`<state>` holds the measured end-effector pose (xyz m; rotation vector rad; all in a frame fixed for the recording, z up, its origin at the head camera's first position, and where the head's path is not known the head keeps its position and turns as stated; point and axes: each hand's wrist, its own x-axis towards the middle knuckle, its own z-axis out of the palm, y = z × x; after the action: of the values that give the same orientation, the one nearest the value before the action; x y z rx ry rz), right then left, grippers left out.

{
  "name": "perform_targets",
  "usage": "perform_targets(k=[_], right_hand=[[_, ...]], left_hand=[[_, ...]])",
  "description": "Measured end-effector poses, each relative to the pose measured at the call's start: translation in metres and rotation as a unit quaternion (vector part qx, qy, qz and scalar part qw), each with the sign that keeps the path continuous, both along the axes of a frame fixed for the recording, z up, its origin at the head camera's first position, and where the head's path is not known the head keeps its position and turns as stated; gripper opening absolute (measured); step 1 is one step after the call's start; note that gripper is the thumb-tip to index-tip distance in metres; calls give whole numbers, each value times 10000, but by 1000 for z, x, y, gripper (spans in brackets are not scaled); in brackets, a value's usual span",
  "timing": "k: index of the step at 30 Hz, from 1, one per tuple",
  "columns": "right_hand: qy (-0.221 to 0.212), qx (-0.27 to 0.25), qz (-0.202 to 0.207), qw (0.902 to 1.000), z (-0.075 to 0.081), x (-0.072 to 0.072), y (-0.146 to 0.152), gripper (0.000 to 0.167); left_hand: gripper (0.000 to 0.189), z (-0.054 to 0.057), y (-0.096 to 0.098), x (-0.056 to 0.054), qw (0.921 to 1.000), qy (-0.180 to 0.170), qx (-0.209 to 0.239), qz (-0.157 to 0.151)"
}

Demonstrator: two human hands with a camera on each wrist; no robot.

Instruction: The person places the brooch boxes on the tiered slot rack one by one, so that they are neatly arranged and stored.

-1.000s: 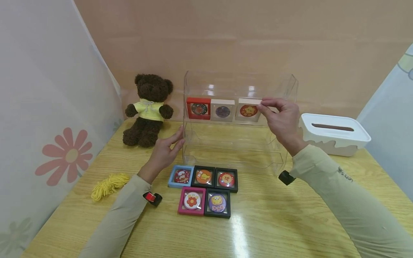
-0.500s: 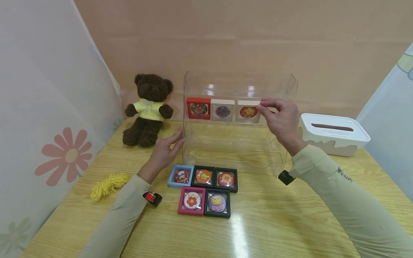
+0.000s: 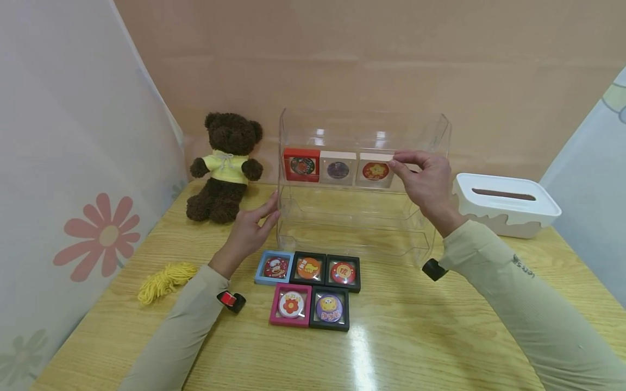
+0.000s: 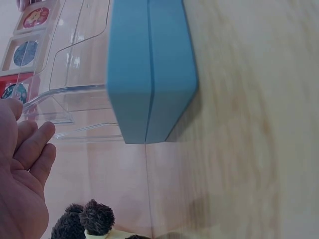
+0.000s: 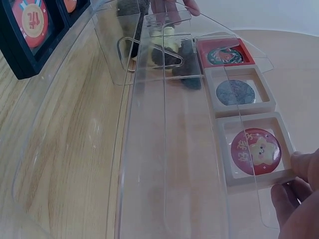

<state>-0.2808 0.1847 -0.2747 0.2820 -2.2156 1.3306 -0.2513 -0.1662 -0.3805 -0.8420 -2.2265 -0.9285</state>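
Observation:
A clear tiered display stand (image 3: 362, 126) stands upright at the back of the table. On its upper tier are a red frame (image 3: 301, 165), a white frame (image 3: 338, 168) with a bluish-purple disc, and a white badge frame (image 3: 375, 170) with a red star badge. My right hand (image 3: 430, 179) pinches the right edge of this star badge frame between thumb and fingers, as the right wrist view also shows. My left hand (image 3: 249, 228) touches the stand's left side panel with its fingers extended. Its palm and loosely bent fingers show in the left wrist view.
Before the stand lie a blue frame (image 3: 274, 267), several black frames (image 3: 343, 273) and a pink frame (image 3: 290, 305), each with a round badge. A teddy bear (image 3: 227, 167) and yellow yarn (image 3: 166, 282) are at left. A white tissue box (image 3: 508, 203) is at right.
My right hand has shifted the star badge frame slightly left, closer to the white frame beside it. The left hand has stayed in place at the stand's side.

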Motion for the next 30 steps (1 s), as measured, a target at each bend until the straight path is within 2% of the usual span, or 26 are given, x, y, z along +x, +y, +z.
perform_targets(k=[16, 24, 30], right_hand=[[-125, -88, 297, 9994, -1, 0, 0, 24], [65, -457, 406, 9981, -3, 4, 2, 22], [447, -605, 388, 9964, -4, 7, 1, 19]], left_hand=[[49, 3, 1, 3, 9999, -34, -112, 92], [48, 4, 2, 2, 9997, -61, -182, 121], [47, 3, 0, 2, 9996, -135, -166, 165]])
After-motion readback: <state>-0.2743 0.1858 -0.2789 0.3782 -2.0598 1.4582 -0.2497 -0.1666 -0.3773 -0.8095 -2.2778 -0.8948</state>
